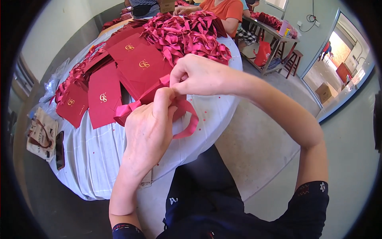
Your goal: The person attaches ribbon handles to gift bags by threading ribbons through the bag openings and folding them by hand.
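Note:
My left hand [148, 127] and my right hand [197, 75] meet over the near edge of a round table, both pinching a pink-red ribbon [187, 119]. The ribbon loops down below my left hand and runs left toward a folded end [125, 111]. It is fixed to a flat dark red card folder [145, 67] with a gold emblem. More red folders [104, 97] lie fanned out to the left. A heap of finished pink ribbon bows [187, 34] sits at the back of the table.
The table wears a white cloth [99, 155]. A printed bag [41, 135] and a dark phone [59, 149] lie at its left edge. A person in an orange shirt [223, 10] sits across. A workbench with stools [278, 44] and a doorway stand at the right.

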A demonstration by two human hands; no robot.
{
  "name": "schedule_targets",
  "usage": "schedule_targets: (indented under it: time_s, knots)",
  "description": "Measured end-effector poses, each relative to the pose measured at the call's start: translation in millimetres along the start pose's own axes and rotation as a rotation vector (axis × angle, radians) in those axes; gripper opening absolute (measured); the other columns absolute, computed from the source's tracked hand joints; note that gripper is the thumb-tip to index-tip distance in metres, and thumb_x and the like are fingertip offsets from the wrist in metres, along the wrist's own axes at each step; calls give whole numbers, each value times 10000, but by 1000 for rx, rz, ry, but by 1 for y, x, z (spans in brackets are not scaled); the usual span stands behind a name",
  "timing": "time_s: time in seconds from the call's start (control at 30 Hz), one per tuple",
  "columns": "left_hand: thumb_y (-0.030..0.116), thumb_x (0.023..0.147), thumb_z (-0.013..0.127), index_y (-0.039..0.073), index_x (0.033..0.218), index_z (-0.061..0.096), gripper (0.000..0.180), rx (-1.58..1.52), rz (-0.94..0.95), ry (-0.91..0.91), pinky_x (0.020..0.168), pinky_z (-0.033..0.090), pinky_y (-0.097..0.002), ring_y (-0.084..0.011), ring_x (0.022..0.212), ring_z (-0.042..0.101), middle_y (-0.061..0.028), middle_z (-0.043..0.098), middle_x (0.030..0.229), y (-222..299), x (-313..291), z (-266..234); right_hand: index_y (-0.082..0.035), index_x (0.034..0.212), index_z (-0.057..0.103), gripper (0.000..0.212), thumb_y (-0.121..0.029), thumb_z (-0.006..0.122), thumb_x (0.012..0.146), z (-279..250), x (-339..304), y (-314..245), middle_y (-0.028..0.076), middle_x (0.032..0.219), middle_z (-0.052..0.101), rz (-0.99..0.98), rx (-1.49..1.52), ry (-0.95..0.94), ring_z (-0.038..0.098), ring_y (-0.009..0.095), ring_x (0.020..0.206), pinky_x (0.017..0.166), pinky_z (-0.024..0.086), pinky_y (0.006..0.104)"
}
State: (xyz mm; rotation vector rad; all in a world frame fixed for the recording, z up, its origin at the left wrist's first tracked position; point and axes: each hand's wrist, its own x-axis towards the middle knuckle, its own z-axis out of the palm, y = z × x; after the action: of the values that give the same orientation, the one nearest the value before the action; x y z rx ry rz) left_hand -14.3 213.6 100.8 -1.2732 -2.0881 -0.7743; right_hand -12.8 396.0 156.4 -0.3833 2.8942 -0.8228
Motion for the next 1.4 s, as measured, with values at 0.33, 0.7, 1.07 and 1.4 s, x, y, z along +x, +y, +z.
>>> schedule_targets:
  time_s: [0.33,0.7,1.07,1.4]
  knots:
    - [13,807,616,35,942,528,163,14,-47,-39,493,449,-373,-265,575,622,-116,610,650,1,3,-2,40,749,704,154,-74,601,742,30,-4,12,147,676,675,-174,428,406,646,170,647,646,508,318]
    - [-47,818,608,13,958,534,169,0,-132,-99,628,500,-326,-266,728,675,-131,678,821,6,5,-5,57,748,693,130,-42,610,751,37,0,18,173,742,692,-204,552,431,675,188,721,713,525,318]
    - [11,822,626,50,936,551,142,27,-37,-22,490,451,-360,-248,560,619,-98,630,670,1,7,-2,42,746,695,115,-55,633,755,29,0,20,142,741,693,-213,527,416,665,162,725,708,520,309]
    - [-42,789,647,7,939,544,188,75,-88,-101,605,491,-335,-283,701,660,-136,662,808,12,3,-5,20,812,705,194,-137,615,744,-18,5,-4,149,732,677,-170,-103,-98,652,221,686,648,511,337]
